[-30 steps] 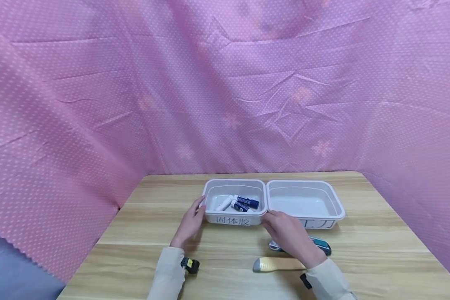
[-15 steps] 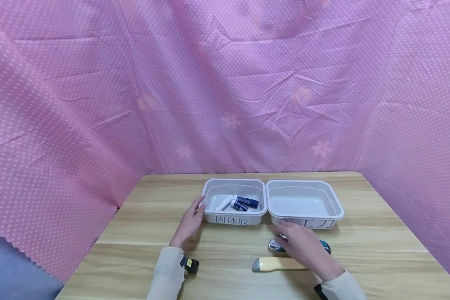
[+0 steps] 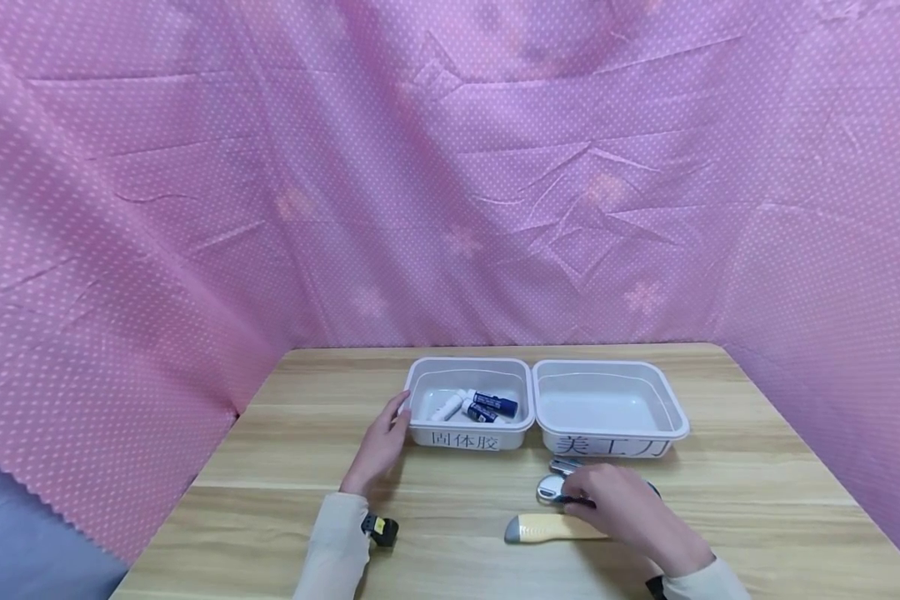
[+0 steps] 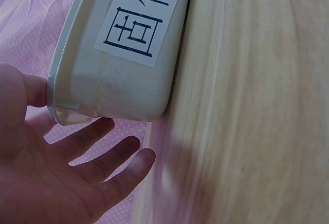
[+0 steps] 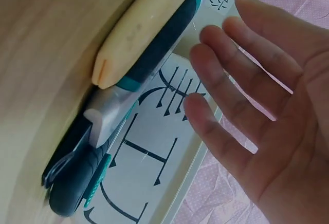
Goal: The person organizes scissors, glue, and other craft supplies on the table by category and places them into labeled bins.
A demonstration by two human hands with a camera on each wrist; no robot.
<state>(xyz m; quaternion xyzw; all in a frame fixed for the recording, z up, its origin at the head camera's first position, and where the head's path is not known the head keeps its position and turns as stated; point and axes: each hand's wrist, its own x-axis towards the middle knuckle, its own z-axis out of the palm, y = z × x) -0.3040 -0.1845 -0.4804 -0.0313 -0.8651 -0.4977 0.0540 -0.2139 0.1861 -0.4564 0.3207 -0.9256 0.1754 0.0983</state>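
Note:
My left hand touches the left corner of a white plastic box, its thumb at the rim and its other fingers extended in the left wrist view. That box contains a white glue stick and two with navy labels. Over several utility knives on the table, my right hand reaches down; in the right wrist view its fingers are loosely bent, apart from the knives. One has a yellow handle, one a dark grip with teal ends, and another dark knife lies behind, partly hidden.
A second white box, bearing a label with large Chinese characters, stands right against the first. Both are near the back of the wooden table. Pink dotted cloth hangs behind and at both sides.
My right hand has left the front right corner of the left box and moved right and nearer to me, over the knives. The left hand stays at the box.

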